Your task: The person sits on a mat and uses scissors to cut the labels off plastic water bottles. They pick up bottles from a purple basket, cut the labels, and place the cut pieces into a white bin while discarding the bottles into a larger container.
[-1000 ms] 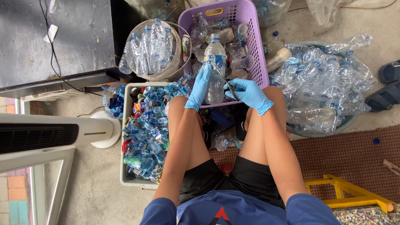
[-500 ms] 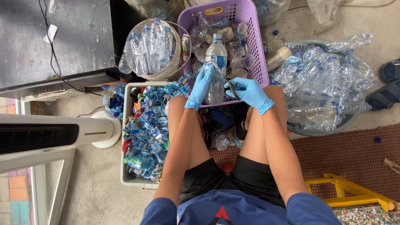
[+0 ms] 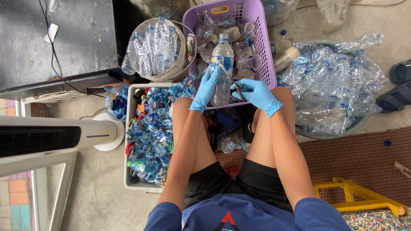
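So here the left hand (image 3: 205, 87), in a thin blue rubbery glove, is wrapped around the side of a clear plastic bottle (image 3: 222, 70), fingers closed on it, holding it upright just above the knees and in front of the purple basket (image 3: 261, 47). The bottle is ribbed and see-through with a blue cap and a blue label band near the top. The right hand (image 3: 257, 94), same kind of glove, is closed on a slim metal blade (image 3: 233, 81) whose tip sits against the label. The basket is lattice plastic, full of crumpled clear cups and bottles. To the left there's a white rectangular bin (image 3: 128, 141) heaped with torn-off blue labels, shiny and crinkly, and behind it a round pail (image 3: 188, 55) stuffed with bare upright bottles. On the right a round tub (image 3: 329, 132) is piled with squashed clear bottles, sitting on rough concrete beside a brown woven mat (image 3: 364, 158).
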